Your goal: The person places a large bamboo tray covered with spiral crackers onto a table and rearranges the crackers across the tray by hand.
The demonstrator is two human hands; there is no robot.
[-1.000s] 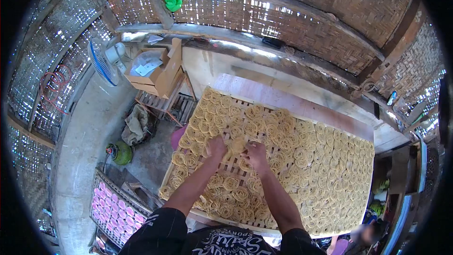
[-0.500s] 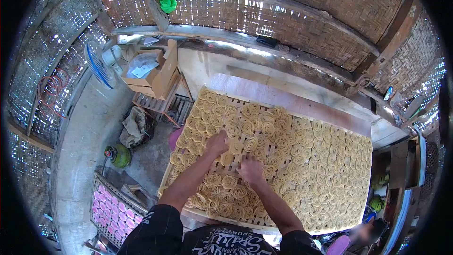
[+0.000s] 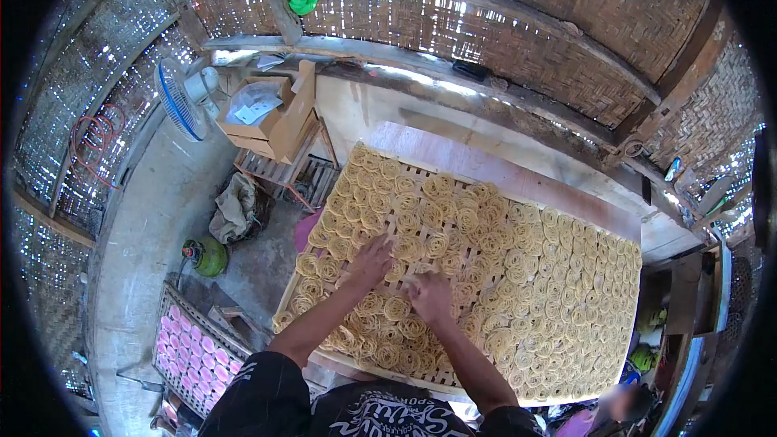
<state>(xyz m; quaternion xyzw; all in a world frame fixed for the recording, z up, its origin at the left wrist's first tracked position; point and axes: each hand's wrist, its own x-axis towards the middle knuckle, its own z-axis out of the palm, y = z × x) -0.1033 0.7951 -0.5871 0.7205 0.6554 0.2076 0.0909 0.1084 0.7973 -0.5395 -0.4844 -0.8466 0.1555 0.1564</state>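
Note:
Many coiled yellow noodle nests (image 3: 526,267) lie in close rows on a large slatted tray (image 3: 285,301) in front of me. My left hand (image 3: 374,261) is over the left-middle part of the tray, fingers stretched out and resting on or just above the nests there. A short way to its right, my right hand (image 3: 429,295) is low over the nests with its fingers curled in. What those fingers hold, if anything, is hidden. Between and beyond the two hands, slats show through gaps among the nests.
Left of the tray are a second rack of pink rounds (image 3: 194,356), a green gas cylinder (image 3: 206,256) and a sack (image 3: 236,206). A cardboard box (image 3: 271,125) and a fan (image 3: 182,97) stand behind. Another person (image 3: 630,401) is at the lower right.
My left hand has gone from curled to stretched-out fingers and come slightly nearer to me. My right hand stays curled in about the same place. The whole view has shifted slightly.

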